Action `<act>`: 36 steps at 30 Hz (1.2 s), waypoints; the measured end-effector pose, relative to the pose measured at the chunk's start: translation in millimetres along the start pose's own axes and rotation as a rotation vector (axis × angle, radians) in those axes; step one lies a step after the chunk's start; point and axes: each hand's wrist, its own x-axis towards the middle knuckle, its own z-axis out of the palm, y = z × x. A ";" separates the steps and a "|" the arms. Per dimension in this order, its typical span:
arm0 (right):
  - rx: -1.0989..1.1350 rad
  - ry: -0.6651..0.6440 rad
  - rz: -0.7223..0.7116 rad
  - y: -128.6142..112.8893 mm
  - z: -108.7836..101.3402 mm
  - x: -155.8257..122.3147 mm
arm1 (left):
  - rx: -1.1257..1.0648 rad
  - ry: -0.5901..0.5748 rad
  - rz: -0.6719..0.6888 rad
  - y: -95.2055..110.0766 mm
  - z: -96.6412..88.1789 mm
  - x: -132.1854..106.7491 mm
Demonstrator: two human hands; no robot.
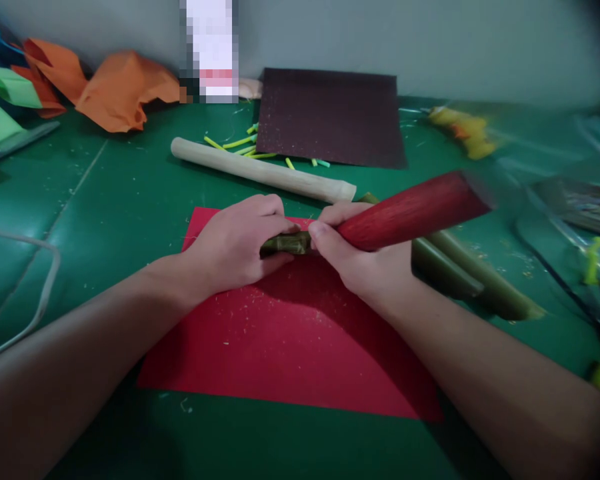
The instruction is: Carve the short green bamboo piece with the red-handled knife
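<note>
The left grip [240, 245] is wrapped around a short green stick [286, 245], over the red sheet [280, 353] on the table [230, 443]. The right grip [365, 263] is closed around a fat red handle [410, 210], its thumb near the stick's end. The stick looks smooth, so I think it could slip or twist if the left grip gets loose. If the handle has something sharp on it, a slip could hurt, because the fingers are so close. I can't see the handle's front end; the right grip hides it. Most of the stick is hidden too. The right arm covers part of the green pieces [500, 283], and the far right is blurry.
</note>
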 end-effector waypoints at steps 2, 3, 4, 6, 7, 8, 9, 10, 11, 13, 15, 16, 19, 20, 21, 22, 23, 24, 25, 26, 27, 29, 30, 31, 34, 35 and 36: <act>0.017 0.044 -0.008 0.8 1.4 -1.3 | -0.005 0.005 -0.001 -0.2 -0.2 0.1; 0.023 0.068 -0.007 1.5 2.1 -1.9 | -0.006 0.004 -0.003 -0.2 -0.3 0.2; 0.027 0.092 -0.003 2.3 2.6 -2.3 | -0.007 -0.001 -0.005 -0.3 -0.4 0.3; 0.038 0.132 0.016 3.9 3.4 -2.8 | -0.012 -0.017 -0.009 -0.1 -0.5 0.4; 0.045 0.142 0.025 4.4 3.6 -2.8 | -0.015 -0.022 -0.010 0.0 -0.6 0.5; 0.051 0.140 0.029 4.7 3.6 -2.6 | -0.017 -0.023 -0.011 0.2 -0.6 0.5; 0.056 0.121 0.028 4.7 3.5 -2.4 | -0.016 -0.021 -0.010 0.4 -0.6 0.4; 0.057 0.093 0.027 4.4 3.2 -2.1 | -0.015 -0.016 -0.007 0.5 -0.7 0.3; 0.056 0.068 0.021 3.8 2.8 -1.8 | -0.012 -0.009 -0.004 0.5 -0.7 0.3; 0.050 0.027 0.013 2.1 1.7 -1.1 | -0.009 -0.001 0.002 0.6 -0.9 0.1; 0.044 -0.008 0.001 0.5 0.7 -0.7 | -0.006 0.001 0.004 0.6 -1.0 0.0; 0.041 -0.020 -0.008 -0.1 0.5 -0.6 | -0.004 0.000 0.004 0.5 -1.0 0.0; 0.040 -0.016 -0.025 -0.4 1.0 -1.3 | 0.000 0.000 0.006 0.4 -0.6 0.0; 0.039 0.007 -0.020 -0.2 1.6 -1.8 | 0.001 0.002 0.005 0.3 -0.4 0.0; 0.036 0.033 -0.011 0.1 2.2 -2.3 | 0.002 0.003 0.005 0.2 -0.2 0.0; 0.031 0.058 0.000 0.6 2.9 -2.8 | 0.001 0.007 0.005 0.0 -0.1 0.1; 0.027 0.082 0.013 1.2 3.5 -3.1 | 0.000 0.008 0.003 -0.2 -0.1 0.3; 0.029 0.111 0.026 1.9 4.0 -3.3 | -0.002 0.006 0.000 -0.4 -0.2 0.5; 0.039 0.138 0.038 2.6 4.4 -3.4 | -0.004 0.001 -0.001 -0.6 -0.3 0.8; 0.053 0.161 0.051 3.2 4.5 -3.3 | -0.006 -0.005 -0.003 -0.8 -0.5 1.1; 0.067 0.178 0.061 3.7 4.4 -3.1 | -0.007 -0.010 -0.004 -0.9 -0.6 1.3; 0.074 0.163 0.061 3.8 3.6 -2.6 | -0.009 -0.009 0.000 -1.0 -0.6 1.5; 0.060 0.121 0.055 3.4 3.0 -2.3 | -0.008 0.000 0.004 -1.0 -0.4 1.4; 0.047 0.075 0.045 2.8 2.4 -2.1 | -0.006 0.008 0.008 -1.0 -0.2 1.2; 0.039 -0.017 0.014 0.5 1.1 -1.6 | 0.006 0.026 0.020 -1.0 0.5 0.3; 0.042 -0.031 0.003 0.0 1.0 -1.5 | 0.008 0.030 0.023 -1.1 0.6 0.1; 0.042 -0.044 -0.004 -0.4 1.1 -1.5 | 0.009 0.033 0.027 -1.3 0.7 0.0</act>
